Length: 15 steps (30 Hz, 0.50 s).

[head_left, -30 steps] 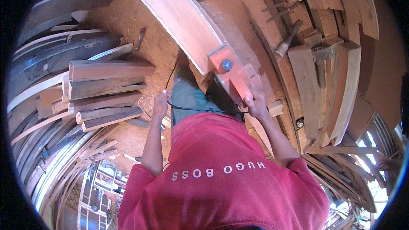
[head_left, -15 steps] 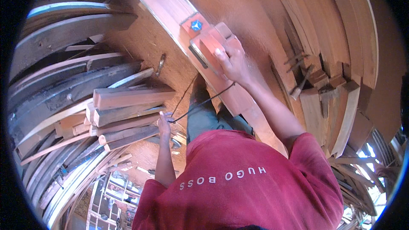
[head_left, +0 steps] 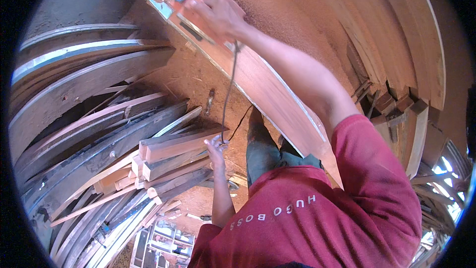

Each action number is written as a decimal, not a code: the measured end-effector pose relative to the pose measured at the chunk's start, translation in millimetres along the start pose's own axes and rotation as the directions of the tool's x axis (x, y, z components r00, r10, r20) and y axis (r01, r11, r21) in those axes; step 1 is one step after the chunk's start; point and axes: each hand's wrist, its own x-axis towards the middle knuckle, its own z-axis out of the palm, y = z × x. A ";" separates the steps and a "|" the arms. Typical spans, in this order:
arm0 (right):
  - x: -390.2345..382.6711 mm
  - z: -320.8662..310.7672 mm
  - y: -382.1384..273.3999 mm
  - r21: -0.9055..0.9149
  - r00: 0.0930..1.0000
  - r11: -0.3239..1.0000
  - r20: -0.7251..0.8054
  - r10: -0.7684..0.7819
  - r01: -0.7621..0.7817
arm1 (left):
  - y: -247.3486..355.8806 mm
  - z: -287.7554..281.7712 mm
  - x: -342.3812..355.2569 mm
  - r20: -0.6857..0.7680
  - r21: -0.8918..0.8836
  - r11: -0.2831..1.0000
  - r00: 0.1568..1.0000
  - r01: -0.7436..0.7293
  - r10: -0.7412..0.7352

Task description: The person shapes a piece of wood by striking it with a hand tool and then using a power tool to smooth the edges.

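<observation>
- Head view: right hand (head_left: pixel 218 15) now stretched far forward, clamped on orange power planer (head_left: pixel 181 7), moved up along long reddish plank (head_left: pixel 267 89) since before
- Left hand (head_left: pixel 215 146) low beside stacked timbers (head_left: pixel 168 161), pinching dark cable (head_left: pixel 228 94)
- Planing pass probably near far end of plank

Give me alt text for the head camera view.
The person's right hand presses an orange power planer on a long reddish wooden plank, while the left hand holds its black cord beside stacked timber offcuts.
</observation>
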 end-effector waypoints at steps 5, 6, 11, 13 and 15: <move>63.1 9.2 -15.9 -0.032 0.993 0.996 -0.075 -0.090 0.088 | 37.1 31.5 0.3 0.052 -0.191 0.972 0.988 -0.136 0.148; 67.8 5.0 -16.6 -0.096 0.992 0.993 -0.093 -0.079 0.070 | 38.2 34.8 1.4 0.069 -0.209 0.965 0.982 -0.158 0.176; 15.3 -4.3 22.0 -0.070 0.974 0.974 -0.053 -0.221 0.217 | -5.9 22.3 -23.6 -0.018 -0.123 0.986 0.993 -0.114 0.113; -57.1 -14.5 34.9 0.015 0.956 0.966 -0.152 -0.252 0.257 | -42.0 5.9 -33.6 -0.007 -0.014 0.999 0.999 -0.039 0.039; -137.7 -38.4 33.7 0.022 0.993 0.993 -0.035 -0.112 0.112 | -87.8 -13.9 -42.4 -0.039 0.051 0.999 0.999 0.014 -0.012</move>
